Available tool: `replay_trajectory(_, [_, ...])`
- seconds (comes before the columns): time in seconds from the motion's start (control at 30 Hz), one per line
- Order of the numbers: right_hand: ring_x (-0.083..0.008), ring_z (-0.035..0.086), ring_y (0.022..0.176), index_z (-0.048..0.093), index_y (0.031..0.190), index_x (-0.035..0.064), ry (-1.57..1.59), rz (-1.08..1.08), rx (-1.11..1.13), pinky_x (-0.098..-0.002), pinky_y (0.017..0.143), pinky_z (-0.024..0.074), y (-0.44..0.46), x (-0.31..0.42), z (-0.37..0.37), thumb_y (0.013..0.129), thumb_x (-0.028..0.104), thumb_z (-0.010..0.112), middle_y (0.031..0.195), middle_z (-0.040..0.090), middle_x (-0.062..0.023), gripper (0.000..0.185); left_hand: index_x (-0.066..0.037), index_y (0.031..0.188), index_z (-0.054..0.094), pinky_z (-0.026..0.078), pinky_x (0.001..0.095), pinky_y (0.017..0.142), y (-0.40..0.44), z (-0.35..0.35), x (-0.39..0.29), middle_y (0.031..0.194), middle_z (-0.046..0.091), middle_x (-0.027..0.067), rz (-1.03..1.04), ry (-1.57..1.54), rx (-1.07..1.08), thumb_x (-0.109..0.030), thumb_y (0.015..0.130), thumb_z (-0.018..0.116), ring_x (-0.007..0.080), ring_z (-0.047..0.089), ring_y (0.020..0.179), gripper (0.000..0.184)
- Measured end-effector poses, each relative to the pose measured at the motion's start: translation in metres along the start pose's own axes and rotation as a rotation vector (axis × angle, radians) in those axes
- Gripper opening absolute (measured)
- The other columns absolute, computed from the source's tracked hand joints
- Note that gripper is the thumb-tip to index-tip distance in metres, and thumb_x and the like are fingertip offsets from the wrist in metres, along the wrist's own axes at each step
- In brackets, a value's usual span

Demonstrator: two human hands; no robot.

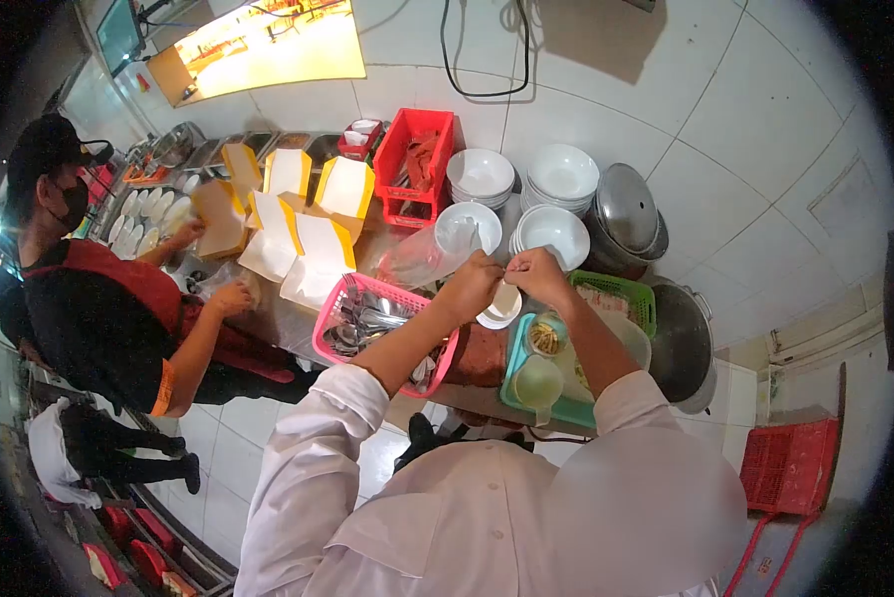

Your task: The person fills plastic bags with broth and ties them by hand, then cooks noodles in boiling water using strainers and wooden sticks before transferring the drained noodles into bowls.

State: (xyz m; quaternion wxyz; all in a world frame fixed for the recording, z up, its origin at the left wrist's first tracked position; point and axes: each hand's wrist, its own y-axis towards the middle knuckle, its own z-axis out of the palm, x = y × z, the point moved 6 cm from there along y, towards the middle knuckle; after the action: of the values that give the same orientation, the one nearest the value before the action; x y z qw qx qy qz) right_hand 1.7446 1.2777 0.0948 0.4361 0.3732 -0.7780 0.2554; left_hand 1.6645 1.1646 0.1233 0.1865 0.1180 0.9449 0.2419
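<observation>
My left hand (pixel 471 287) and my right hand (pixel 538 276) meet over the counter with fingertips pinched together. What lies between the fingers is too small to make out. Just below them stands a small white bowl (pixel 502 306). A clear plastic bag (pixel 415 261) lies beyond my left hand, close to a white bowl (pixel 464 227). Under my left forearm is a pink basket (pixel 326 316) of metal spoons and forks. A turquoise tray (pixel 512 386) sits below my right forearm, bearing a pale green pitcher (pixel 539 382) and a small container (pixel 544 336).
Stacked white bowls (pixel 563 174), a red bin (pixel 404 136) and lidded metal pots (pixel 627 204) line the wall. Open yellow-and-white boxes (pixel 317 254) stand leftward, where a co-worker (pixel 108 289) handles one. A large pot (pixel 688 343) and green basket (pixel 638 296) are on the right.
</observation>
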Motion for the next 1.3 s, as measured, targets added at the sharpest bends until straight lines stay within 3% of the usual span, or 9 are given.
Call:
replay_trajectory(0.17, [-0.0099, 0.060, 0.066, 0.067, 0.076, -0.0026, 0.037, -0.015, 0.019, -0.0247, 0.061, 0.0472, 0.003, -0.006, 0.004, 0.074, 0.007, 0.068, 0.071, 0.066, -0.0053, 0.010, -0.001, 0.089, 0.066, 0.049, 0.0333, 0.068, -0.014, 0.009, 0.039, 0.080, 0.061, 0.0134, -0.615, -0.613, -0.227, -0.012, 0.077, 0.070, 0.0216, 0.060, 0.072, 0.017])
replay_trajectory(0.4, [-0.0136, 0.063, 0.063, 0.068, 0.075, -0.0024, -0.043, -0.017, -0.031, -0.0274, 0.060, 0.0493, 0.003, -0.018, 0.010, 0.071, 0.010, 0.070, 0.068, 0.067, -0.0088, 0.013, 0.000, 0.089, 0.066, 0.048, 0.0320, 0.065, -0.025, 0.052, 0.059, 0.074, 0.063, 0.0089, -0.537, -0.483, -0.162, -0.016, 0.080, 0.067, 0.0161, 0.059, 0.068, 0.018])
replay_trajectory(0.53, [-0.0203, 0.065, 0.056, 0.068, 0.070, -0.0025, -0.076, 0.126, -0.114, -0.0308, 0.057, 0.0514, -0.005, -0.019, 0.012, 0.067, 0.011, 0.072, 0.061, 0.066, -0.0144, 0.014, -0.001, 0.082, 0.068, 0.048, 0.0311, 0.063, -0.028, 0.064, 0.059, 0.072, 0.064, 0.0078, -0.805, -0.713, -0.013, -0.018, 0.081, 0.065, 0.0135, 0.059, 0.066, 0.017])
replay_trajectory(0.67, [-0.0142, 0.063, 0.053, 0.068, 0.073, -0.0092, 0.073, 0.258, -0.191, -0.0256, 0.050, 0.0510, -0.011, -0.025, 0.018, 0.071, 0.005, 0.072, 0.065, 0.066, -0.0113, 0.015, 0.000, 0.081, 0.069, 0.047, 0.0296, 0.058, -0.027, 0.058, 0.058, 0.068, 0.065, 0.0066, -0.951, -0.643, 0.035, -0.018, 0.078, 0.069, 0.0112, 0.057, 0.060, 0.017])
replay_trajectory(0.77, [-0.0171, 0.065, 0.058, 0.067, 0.079, -0.0130, 0.233, 0.346, -0.186, -0.0258, 0.056, 0.0549, -0.010, -0.038, 0.024, 0.074, 0.003, 0.070, 0.070, 0.067, -0.0140, 0.017, 0.000, 0.081, 0.070, 0.046, 0.0283, 0.055, -0.028, 0.062, 0.060, 0.069, 0.065, 0.0048, -0.898, -0.683, 0.030, -0.017, 0.078, 0.070, 0.0105, 0.057, 0.058, 0.016])
replay_trajectory(0.83, [-0.0193, 0.066, 0.064, 0.065, 0.085, -0.0153, 0.620, 0.312, -0.128, -0.0261, 0.061, 0.0573, -0.008, -0.039, 0.029, 0.075, 0.000, 0.069, 0.075, 0.066, -0.0164, 0.019, 0.000, 0.082, 0.070, 0.046, 0.0276, 0.055, -0.031, 0.066, 0.064, 0.070, 0.065, 0.0044, -0.907, -0.772, 0.021, -0.016, 0.079, 0.070, 0.0100, 0.057, 0.060, 0.016])
replay_trajectory(0.97, [-0.0201, 0.065, 0.060, 0.064, 0.077, -0.0155, 0.613, 0.214, -0.147, -0.0262, 0.054, 0.0548, -0.012, -0.034, 0.024, 0.073, -0.002, 0.068, 0.070, 0.066, -0.0178, 0.015, 0.002, 0.086, 0.069, 0.046, 0.0254, 0.058, -0.034, 0.069, 0.063, 0.076, 0.066, 0.0036, -0.919, -1.019, 0.024, -0.014, 0.083, 0.067, 0.0086, 0.058, 0.064, 0.016])
replay_trajectory(1.27, [-0.0150, 0.065, 0.067, 0.068, 0.088, -0.0069, 0.271, 0.180, -0.068, -0.0260, 0.062, 0.0528, -0.013, -0.030, 0.013, 0.074, 0.003, 0.074, 0.080, 0.069, -0.0114, 0.017, 0.002, 0.094, 0.068, 0.048, 0.0236, 0.069, -0.030, 0.065, 0.055, 0.083, 0.067, 0.0032, -0.738, -1.096, 0.143, -0.012, 0.089, 0.062, 0.0091, 0.060, 0.074, 0.016])
replay_trajectory(1.3, [-0.0155, 0.065, 0.067, 0.068, 0.087, -0.0072, 0.178, 0.056, -0.118, -0.0266, 0.063, 0.0528, -0.013, -0.020, 0.009, 0.075, 0.006, 0.074, 0.077, 0.069, -0.0122, 0.019, 0.002, 0.094, 0.068, 0.048, 0.0236, 0.069, -0.030, 0.065, 0.055, 0.083, 0.067, 0.0032, -0.736, -1.096, 0.141, -0.012, 0.089, 0.062, 0.0091, 0.060, 0.074, 0.016])
